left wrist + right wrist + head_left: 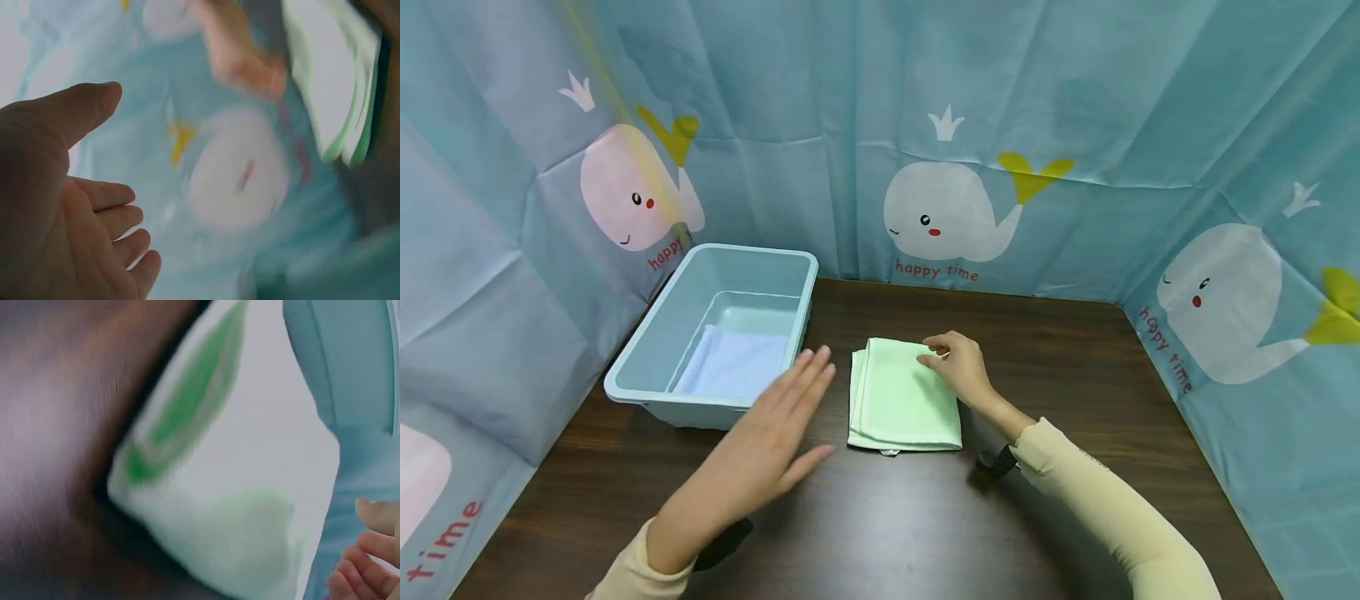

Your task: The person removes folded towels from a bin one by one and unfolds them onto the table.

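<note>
A light green towel [910, 396], folded into a rough square with its layers showing at the left side, lies on the dark wooden table. My right hand [958, 367] hovers at its upper right corner, fingers loosely bent and thumb apart; in the right wrist view those fingers [365, 575] hold nothing. Left of the towel, my left hand [767, 437] is in the air with fingers straight and thumb spread, near the front right corner of a pale blue plastic basin [707, 402]. A folded lavender-blue cloth [733, 362] lies inside the basin.
Light blue curtains [760, 192] printed with whales hang around the table's back and sides. The basin stands at the table's back left, close to the curtain. A small white tag [890, 452] sticks out under the towel's front edge.
</note>
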The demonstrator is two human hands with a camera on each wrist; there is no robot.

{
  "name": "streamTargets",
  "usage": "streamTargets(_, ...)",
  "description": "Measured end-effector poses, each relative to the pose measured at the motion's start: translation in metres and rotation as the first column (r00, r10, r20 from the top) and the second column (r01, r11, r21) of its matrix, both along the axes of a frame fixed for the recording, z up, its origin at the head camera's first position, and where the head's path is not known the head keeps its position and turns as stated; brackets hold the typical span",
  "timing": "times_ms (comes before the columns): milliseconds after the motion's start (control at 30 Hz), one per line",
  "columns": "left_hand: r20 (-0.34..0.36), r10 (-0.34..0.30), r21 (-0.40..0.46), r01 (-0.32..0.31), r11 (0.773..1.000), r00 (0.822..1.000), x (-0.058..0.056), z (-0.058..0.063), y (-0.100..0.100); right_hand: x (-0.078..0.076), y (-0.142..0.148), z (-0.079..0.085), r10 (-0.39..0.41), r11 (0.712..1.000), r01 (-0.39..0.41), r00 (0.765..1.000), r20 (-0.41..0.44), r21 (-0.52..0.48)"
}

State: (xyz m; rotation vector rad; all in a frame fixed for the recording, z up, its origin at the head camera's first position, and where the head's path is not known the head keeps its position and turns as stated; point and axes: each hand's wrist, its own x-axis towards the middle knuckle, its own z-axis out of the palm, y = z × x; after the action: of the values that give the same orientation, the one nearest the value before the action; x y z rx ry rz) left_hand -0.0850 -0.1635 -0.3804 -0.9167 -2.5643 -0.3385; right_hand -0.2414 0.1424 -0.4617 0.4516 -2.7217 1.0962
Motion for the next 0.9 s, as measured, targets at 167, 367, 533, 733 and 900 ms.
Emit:
streamTargets(167, 0.126, -0.007, -0.137, 0.024, 0.99, 0.992, -0.007, -0.037, 0.027, 0.012, -0.013, 0.0, 0.049, 0.999, -0.048, 0.999, 0.007, -0.01)
streamTargets(367, 0.27, 0.074, -0.187, -0.023, 0.982, 0.96, -0.018, -0.077, 0.033, 0.03, -0.029, -0.005, 0.109, 0.994, -0.108, 0.991, 0.072, -0.022)
streamTargets(533, 0.335, 0.144, -0.223, -0.07, 0.972, 0.931, -0.025, -0.09, 0.029, 0.048, -0.046, -0.011, 0.185, 0.983, -0.182, 0.977, 0.107, -0.038)
streamTargets(733, 0.382, 0.161, -0.212, -0.084, 0.974, 0.91, -0.026, -0.093, 0.024, 0.063, -0.061, -0.017, 0.255, 0.967, -0.253, 0.958, 0.13, -0.035)
streamTargets(900, 0.378, 0.155, -0.209, -0.079, 0.975, 0.913, -0.026, -0.093, 0.021, 0.068, -0.068, -0.023, 0.265, 0.964, -0.263, 0.958, 0.107, -0.027)
